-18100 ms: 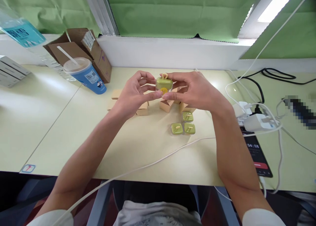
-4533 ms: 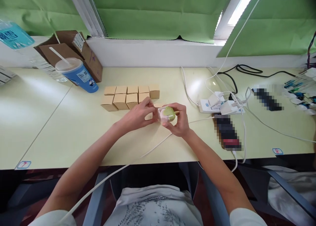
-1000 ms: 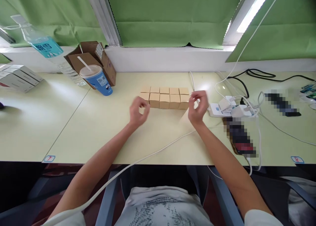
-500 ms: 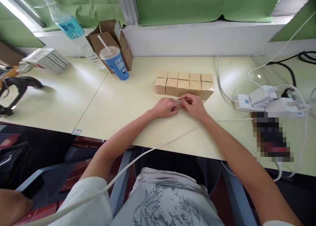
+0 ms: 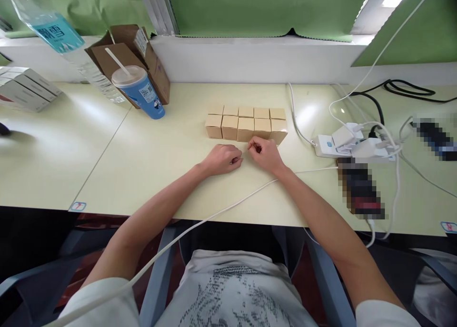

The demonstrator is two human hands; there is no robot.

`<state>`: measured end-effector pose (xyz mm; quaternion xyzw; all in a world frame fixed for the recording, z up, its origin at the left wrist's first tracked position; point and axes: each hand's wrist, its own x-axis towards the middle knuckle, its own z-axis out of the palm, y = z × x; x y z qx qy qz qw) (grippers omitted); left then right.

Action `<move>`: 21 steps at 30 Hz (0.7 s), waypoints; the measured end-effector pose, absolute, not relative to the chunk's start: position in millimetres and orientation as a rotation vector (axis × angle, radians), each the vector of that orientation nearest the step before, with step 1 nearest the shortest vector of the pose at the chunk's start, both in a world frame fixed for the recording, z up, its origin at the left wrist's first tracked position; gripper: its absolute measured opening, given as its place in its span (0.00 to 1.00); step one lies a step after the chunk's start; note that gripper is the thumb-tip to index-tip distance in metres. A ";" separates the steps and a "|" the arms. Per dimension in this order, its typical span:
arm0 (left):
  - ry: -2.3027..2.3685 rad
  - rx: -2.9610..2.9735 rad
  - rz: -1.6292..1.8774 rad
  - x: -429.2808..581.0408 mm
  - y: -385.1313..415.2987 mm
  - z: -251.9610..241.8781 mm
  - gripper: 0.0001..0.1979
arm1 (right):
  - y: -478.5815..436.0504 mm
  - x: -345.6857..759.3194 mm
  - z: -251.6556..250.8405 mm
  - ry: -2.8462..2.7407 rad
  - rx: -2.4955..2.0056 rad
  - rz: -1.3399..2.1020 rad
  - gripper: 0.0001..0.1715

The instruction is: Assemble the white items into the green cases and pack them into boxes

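Several small tan cardboard boxes (image 5: 246,122) stand closed in two tight rows on the pale yellow desk (image 5: 160,165). My left hand (image 5: 223,158) rests on the desk just in front of them, fingers curled into a loose fist with nothing showing in it. My right hand (image 5: 266,154) lies beside it, fingers curled, thumb and forefinger pinched close to the front row of boxes without touching them. Nothing visible sits in either hand.
A blue lidded cup with a straw (image 5: 140,90), an open brown carton (image 5: 128,55) and a water bottle (image 5: 60,36) stand at the back left. Chargers on a power strip (image 5: 352,143), cables and a phone (image 5: 360,193) lie to the right. A white cable (image 5: 214,213) crosses the front edge.
My hands were raised apart a second ago, then came down together onto the desk in front of the boxes. Since half a second ago they have drawn slightly apart. The camera view shifted.
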<state>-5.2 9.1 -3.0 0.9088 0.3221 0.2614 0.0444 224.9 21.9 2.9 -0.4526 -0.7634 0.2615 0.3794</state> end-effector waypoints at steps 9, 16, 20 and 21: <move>0.970 2.801 0.830 -5.5 9.4 -3.0 0.17 | 21.6 223.4 1.2 -1.982 -1.174 0.652 0.05; 1.028 2.812 1.030 -12.3 13.2 -1.2 0.12 | 20.3 222.8 2.0 -1.978 -1.187 0.650 0.05; 1.341 2.511 1.522 -44.4 40.0 6.5 0.28 | 19.5 222.6 2.6 -1.979 -1.216 0.647 0.05; 1.389 2.423 1.536 -53.9 48.3 5.6 0.40 | 19.4 222.7 2.8 -1.988 -1.214 0.647 0.06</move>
